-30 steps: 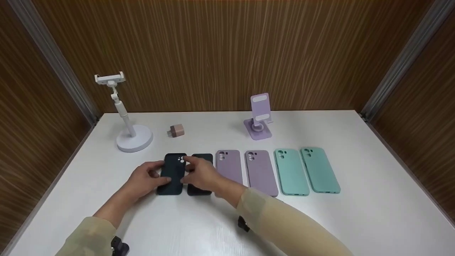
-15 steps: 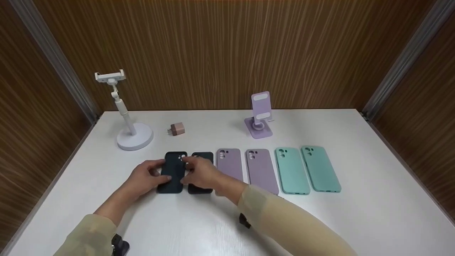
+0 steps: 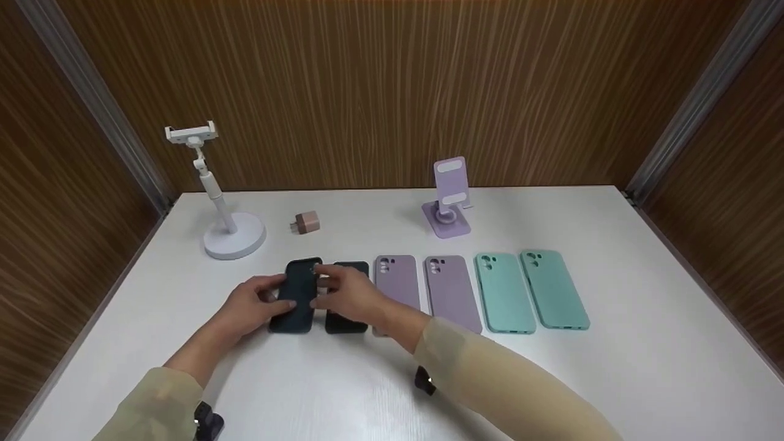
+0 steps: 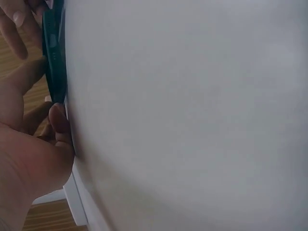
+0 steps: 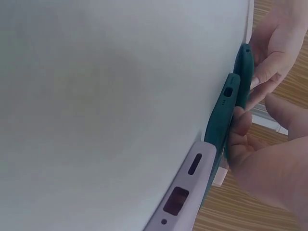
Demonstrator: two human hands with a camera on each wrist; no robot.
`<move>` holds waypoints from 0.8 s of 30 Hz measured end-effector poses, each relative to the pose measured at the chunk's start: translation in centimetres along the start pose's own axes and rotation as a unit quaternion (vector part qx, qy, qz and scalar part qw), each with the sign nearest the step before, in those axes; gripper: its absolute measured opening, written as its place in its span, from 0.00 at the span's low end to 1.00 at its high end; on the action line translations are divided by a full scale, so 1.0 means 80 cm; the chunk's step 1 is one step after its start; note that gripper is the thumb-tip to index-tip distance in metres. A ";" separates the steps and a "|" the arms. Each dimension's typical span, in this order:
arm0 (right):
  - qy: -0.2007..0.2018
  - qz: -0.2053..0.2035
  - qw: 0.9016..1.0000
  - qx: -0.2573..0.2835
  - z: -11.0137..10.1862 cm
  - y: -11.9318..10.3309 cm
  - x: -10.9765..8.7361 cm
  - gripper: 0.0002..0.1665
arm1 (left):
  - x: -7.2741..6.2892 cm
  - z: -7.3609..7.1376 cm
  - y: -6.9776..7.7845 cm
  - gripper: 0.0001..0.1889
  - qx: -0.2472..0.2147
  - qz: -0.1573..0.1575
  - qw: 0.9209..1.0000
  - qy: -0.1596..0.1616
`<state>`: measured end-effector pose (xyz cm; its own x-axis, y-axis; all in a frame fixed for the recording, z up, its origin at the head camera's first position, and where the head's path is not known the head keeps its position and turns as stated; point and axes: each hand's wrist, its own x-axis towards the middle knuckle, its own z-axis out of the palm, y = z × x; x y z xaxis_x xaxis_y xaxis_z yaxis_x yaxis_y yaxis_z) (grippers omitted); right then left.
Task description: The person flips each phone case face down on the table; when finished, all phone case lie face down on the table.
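At the left end of a row of phone cases, a dark green phone case lies back up, its far end slightly raised. My left hand grips its left edge, thumb over the back and fingers along the side. On the opposite edge, my right hand pinches it near the camera cutout, which the index finger partly covers. A second dark green phone case lies just right of it, partly hidden beneath the right hand. The right wrist view shows the held case tilted beside its neighbour.
Two purple phone cases and two mint phone cases continue the row rightward. Behind stand a white phone stand, a pink charger plug and a purple phone stand. Wood-grain panels enclose the white table.
The far end of the held dark green case has come up a little and its camera cutout is more covered by the right fingers. The other cases stay put.
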<state>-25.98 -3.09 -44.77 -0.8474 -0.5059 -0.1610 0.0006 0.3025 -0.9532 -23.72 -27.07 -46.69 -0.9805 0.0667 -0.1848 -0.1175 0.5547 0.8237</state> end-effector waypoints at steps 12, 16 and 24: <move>0.042 -0.007 0.987 0.154 0.006 0.005 0.007 0.36 | -0.001 0.000 0.002 0.39 -0.026 -0.017 0.999 -0.016; 0.066 0.008 0.982 0.179 0.008 0.007 0.011 0.33 | -0.003 -0.002 0.007 0.38 -0.029 -0.004 0.999 -0.027; 0.095 0.016 0.979 0.182 0.010 0.007 0.016 0.30 | -0.011 -0.005 0.024 0.36 -0.021 0.035 0.997 -0.063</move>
<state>-26.64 -4.23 -45.71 -0.9270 -0.3316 -0.1752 0.1890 -0.0095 -0.9819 -23.12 -26.39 -44.73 -0.9595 0.2083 -0.1896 -0.0591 0.5093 0.8586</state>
